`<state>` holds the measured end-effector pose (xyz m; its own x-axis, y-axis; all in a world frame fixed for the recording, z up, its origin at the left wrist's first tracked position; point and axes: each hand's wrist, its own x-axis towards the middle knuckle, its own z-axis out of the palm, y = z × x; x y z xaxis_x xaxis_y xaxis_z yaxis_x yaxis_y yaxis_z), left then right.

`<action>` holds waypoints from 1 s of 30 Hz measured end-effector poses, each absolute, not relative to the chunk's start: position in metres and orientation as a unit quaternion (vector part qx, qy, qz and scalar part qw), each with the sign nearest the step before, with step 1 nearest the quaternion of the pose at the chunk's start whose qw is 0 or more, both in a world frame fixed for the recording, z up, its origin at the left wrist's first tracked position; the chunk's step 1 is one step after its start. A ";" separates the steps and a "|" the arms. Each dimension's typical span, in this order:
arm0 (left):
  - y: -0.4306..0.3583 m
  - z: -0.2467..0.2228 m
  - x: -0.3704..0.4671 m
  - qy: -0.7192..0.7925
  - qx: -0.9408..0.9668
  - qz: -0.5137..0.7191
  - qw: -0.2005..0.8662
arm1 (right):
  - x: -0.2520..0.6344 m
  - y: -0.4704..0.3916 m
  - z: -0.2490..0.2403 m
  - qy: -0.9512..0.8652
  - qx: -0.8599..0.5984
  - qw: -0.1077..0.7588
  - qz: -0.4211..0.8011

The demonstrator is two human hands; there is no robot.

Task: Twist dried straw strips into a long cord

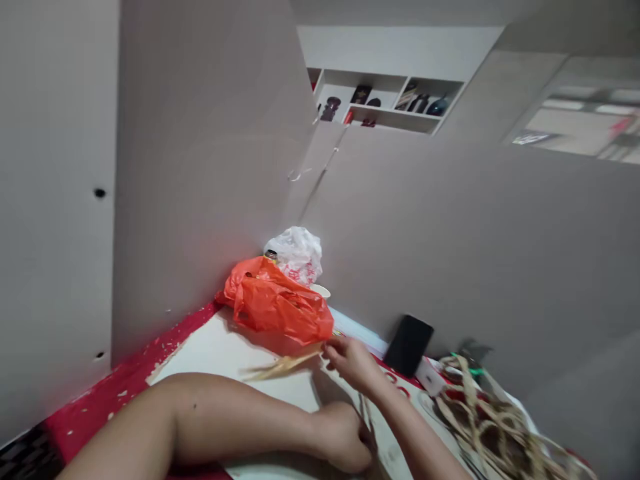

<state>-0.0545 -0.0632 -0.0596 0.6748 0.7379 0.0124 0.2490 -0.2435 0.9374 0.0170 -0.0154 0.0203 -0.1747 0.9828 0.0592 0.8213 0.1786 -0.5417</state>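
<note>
My right hand (350, 361) pinches one end of a pale, straw-like strip (285, 366) just in front of the orange plastic bag. The strip's loose end points left and is smeared by motion. Below, my left hand (345, 439) is closed in a fist at the end of the bent left arm, its fingers mostly turned away. A thin tan strand (367, 410) runs down to the fist between my two hands. A tangled heap of flat tan braid (500, 427) lies at the lower right.
The orange bag (280, 303) and a white plastic bag (300, 252) sit in the corner on the white board (200, 353) and red cover (90, 407). A black tablet-like object (409, 345) leans by the wall. Shelves (390, 113) hold small items above.
</note>
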 end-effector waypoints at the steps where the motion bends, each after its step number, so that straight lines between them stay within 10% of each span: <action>1: -0.065 -0.057 -0.054 0.341 0.764 0.224 0.500 | 0.024 -0.020 0.027 -0.704 -0.617 0.259 0.240; 9: -0.069 -0.050 -0.059 0.349 0.769 0.226 0.486 | 0.071 -0.100 0.066 -0.494 -0.532 0.565 0.391; 19: -0.073 -0.040 -0.061 0.337 0.735 0.194 0.556 | 0.082 -0.162 0.015 -0.469 -0.579 0.392 0.540; 30: -0.071 -0.036 -0.059 0.347 0.714 0.188 0.578 | 0.064 -0.167 -0.030 -0.548 -0.628 0.348 0.430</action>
<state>-0.0594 -0.0706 -0.0356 0.6886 0.7129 -0.1328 0.2777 -0.0901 0.9564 0.0636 -0.1672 -0.0305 0.0303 0.9869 -0.1582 0.3890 -0.1574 -0.9077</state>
